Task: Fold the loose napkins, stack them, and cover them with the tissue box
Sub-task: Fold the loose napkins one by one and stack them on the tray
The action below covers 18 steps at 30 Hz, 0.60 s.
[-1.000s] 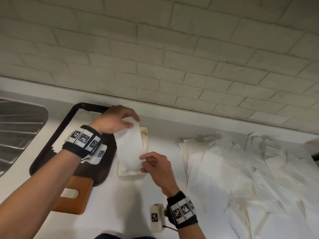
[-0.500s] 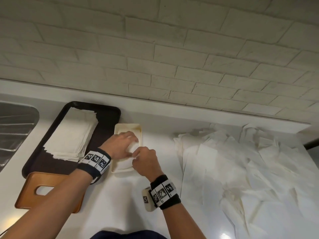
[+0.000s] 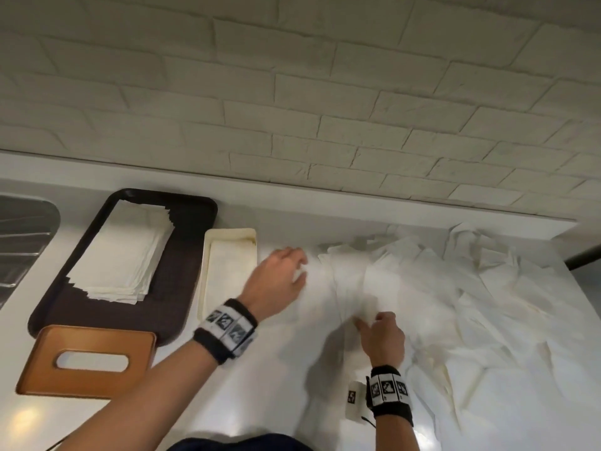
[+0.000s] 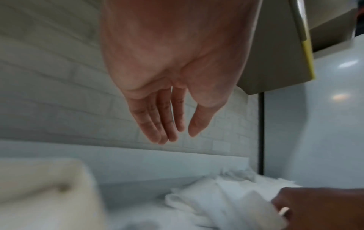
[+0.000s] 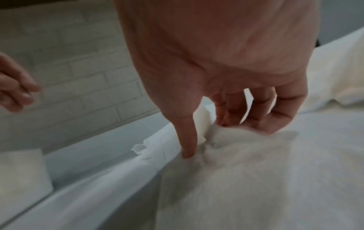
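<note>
A heap of loose white napkins [image 3: 471,297] covers the right side of the counter. My right hand [image 3: 367,320] pinches the near edge of one loose napkin [image 3: 351,288] at the heap's left side. In the right wrist view the thumb [image 5: 188,149] presses on that napkin [image 5: 236,171] and the fingers curl into it. My left hand [image 3: 297,268] hovers open and holds nothing, between the heap and a cream tray [image 3: 208,288] with a folded napkin [image 3: 231,271] in it. The brown tissue box [image 3: 42,362] lies at the near left.
A dark tray [image 3: 182,281] left of the cream one carries a stack of napkins [image 3: 123,252]. A steel sink [image 3: 26,242] sits at the far left. A brick wall [image 3: 292,109] backs the counter. Bare counter [image 3: 253,385] lies between my arms.
Both hands left the cream tray, where the folded napkin now lies, and moved right to the loose heap. The right hand has taken hold of another napkin there.
</note>
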### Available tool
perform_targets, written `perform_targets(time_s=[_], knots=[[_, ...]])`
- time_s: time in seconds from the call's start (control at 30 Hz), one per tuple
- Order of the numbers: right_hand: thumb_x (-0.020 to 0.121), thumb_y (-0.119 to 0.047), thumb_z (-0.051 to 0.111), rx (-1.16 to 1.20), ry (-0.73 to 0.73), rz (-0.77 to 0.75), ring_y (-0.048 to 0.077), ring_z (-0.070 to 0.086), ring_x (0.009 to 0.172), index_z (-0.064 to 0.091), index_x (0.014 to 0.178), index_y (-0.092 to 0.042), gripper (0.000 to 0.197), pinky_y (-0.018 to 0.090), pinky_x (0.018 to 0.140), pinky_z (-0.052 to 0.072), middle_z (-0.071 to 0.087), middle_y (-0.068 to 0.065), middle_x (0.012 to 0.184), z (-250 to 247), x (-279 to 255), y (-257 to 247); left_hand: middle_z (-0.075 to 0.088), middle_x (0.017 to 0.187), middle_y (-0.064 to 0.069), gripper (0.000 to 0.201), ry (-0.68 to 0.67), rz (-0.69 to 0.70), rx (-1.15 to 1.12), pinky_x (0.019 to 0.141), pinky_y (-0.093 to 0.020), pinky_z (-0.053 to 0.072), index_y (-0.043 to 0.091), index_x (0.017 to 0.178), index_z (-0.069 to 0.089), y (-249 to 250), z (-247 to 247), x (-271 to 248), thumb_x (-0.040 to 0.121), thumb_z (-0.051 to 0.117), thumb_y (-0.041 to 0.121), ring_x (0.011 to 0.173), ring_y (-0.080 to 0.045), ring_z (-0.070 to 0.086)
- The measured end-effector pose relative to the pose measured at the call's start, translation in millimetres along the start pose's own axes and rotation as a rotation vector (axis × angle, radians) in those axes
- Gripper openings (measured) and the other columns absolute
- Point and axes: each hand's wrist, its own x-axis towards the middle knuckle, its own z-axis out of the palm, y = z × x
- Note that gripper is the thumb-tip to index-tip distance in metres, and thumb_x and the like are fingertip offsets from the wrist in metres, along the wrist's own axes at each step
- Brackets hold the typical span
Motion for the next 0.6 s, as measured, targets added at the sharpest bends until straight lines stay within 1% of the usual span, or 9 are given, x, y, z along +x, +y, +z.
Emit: perform_targets(time_s=[0.1, 0.17, 0.27, 0.33, 0.4, 0.47, 0.5, 0.53, 0.6], knots=[[0.098, -0.027, 0.077, 0.143, 0.005, -0.037, 0.03, 0.064, 0.093, 0.07, 0.116, -0.014, 0.024, 0.036, 0.08, 0.049, 0.077, 0.01, 0.105, -4, -6, 3, 0.068, 0.12, -0.005, 0.032, -0.244, -0.211, -0.03, 0.094, -0.042, 0.053, 0.017, 0.121, 0.062, 28, 56, 25, 0.103, 0.06, 0.043, 0.115, -0.029, 0.063], [0.097, -0.025, 0.076, 0.236, 0.019, -0.064, 0.027, 0.065, 0.082, 0.071, 0.099, -0.015, 0.011, 0.04, 0.078, 0.056, 0.077, 0.004, 0.091, -7, -11, 9, 0.064, 0.131, -0.014, 0.054, -0.38, -0.411, -0.091, 0.101, -0.044, 0.052, 0.009, 0.131, 0.058, 37, 93, 37, 0.103, 0.057, 0.056, 0.125, -0.035, 0.06], [0.096, -0.027, 0.078, 0.418, -0.033, -0.087, 0.027, 0.072, 0.084, 0.069, 0.094, -0.021, 0.011, 0.041, 0.078, 0.059, 0.077, -0.003, 0.085, -16, -17, 21, 0.057, 0.145, -0.017, 0.088, -0.4, -0.699, -0.373, 0.105, -0.043, 0.053, 0.003, 0.148, 0.043, 43, 128, 47, 0.094, 0.066, 0.068, 0.133, -0.038, 0.059], [0.097, -0.022, 0.078, 0.531, -0.121, -0.126, 0.022, 0.076, 0.085, 0.073, 0.1, -0.023, 0.006, 0.037, 0.075, 0.06, 0.081, -0.004, 0.088, -27, -22, 28, 0.058, 0.144, -0.014, 0.095, -0.352, -0.813, -0.543, 0.1, -0.043, 0.057, 0.005, 0.149, 0.041, 45, 140, 52, 0.086, 0.076, 0.068, 0.131, -0.036, 0.061], [0.099, -0.015, 0.076, 0.655, -0.24, -0.165, 0.02, 0.079, 0.089, 0.076, 0.11, -0.022, 0.012, 0.035, 0.076, 0.063, 0.083, -0.002, 0.097, -38, -29, 30, 0.064, 0.133, -0.01, 0.089, -0.295, -0.872, -0.671, 0.088, -0.042, 0.061, 0.007, 0.137, 0.05, 39, 151, 57, 0.077, 0.088, 0.06, 0.122, -0.034, 0.065], [0.101, -0.013, 0.074, 0.717, -0.303, -0.167, 0.019, 0.079, 0.093, 0.075, 0.118, -0.021, 0.018, 0.032, 0.076, 0.063, 0.083, 0.001, 0.103, -41, -31, 34, 0.07, 0.126, -0.009, 0.09, -0.239, -0.865, -0.784, 0.083, -0.043, 0.065, 0.012, 0.129, 0.056, 29, 158, 60, 0.06, 0.099, 0.052, 0.112, -0.03, 0.071], [0.1, -0.017, 0.076, 0.701, -0.292, -0.144, 0.019, 0.08, 0.092, 0.073, 0.119, -0.023, 0.02, 0.032, 0.075, 0.063, 0.083, 0.001, 0.103, -40, -31, 37, 0.072, 0.127, -0.009, 0.094, -0.201, -0.84, -0.824, 0.086, -0.044, 0.065, 0.016, 0.129, 0.057, 23, 160, 61, 0.054, 0.102, 0.049, 0.11, -0.027, 0.072], [0.098, -0.023, 0.08, 0.665, -0.269, -0.11, 0.018, 0.08, 0.09, 0.07, 0.12, -0.025, 0.024, 0.034, 0.075, 0.064, 0.083, 0.0, 0.102, -37, -30, 39, 0.072, 0.127, -0.007, 0.094, -0.156, -0.808, -0.845, 0.091, -0.043, 0.064, 0.019, 0.131, 0.055, 23, 156, 60, 0.053, 0.103, 0.044, 0.111, -0.024, 0.072], [0.089, -0.033, 0.089, 0.587, -0.251, -0.031, 0.019, 0.079, 0.091, 0.061, 0.124, -0.027, 0.046, 0.042, 0.083, 0.067, 0.081, 0.001, 0.103, -30, -28, 46, 0.071, 0.127, -0.002, 0.089, -0.052, -0.725, -0.83, 0.097, -0.039, 0.06, 0.023, 0.138, 0.05, 32, 127, 58, 0.066, 0.101, 0.028, 0.116, -0.024, 0.069]])
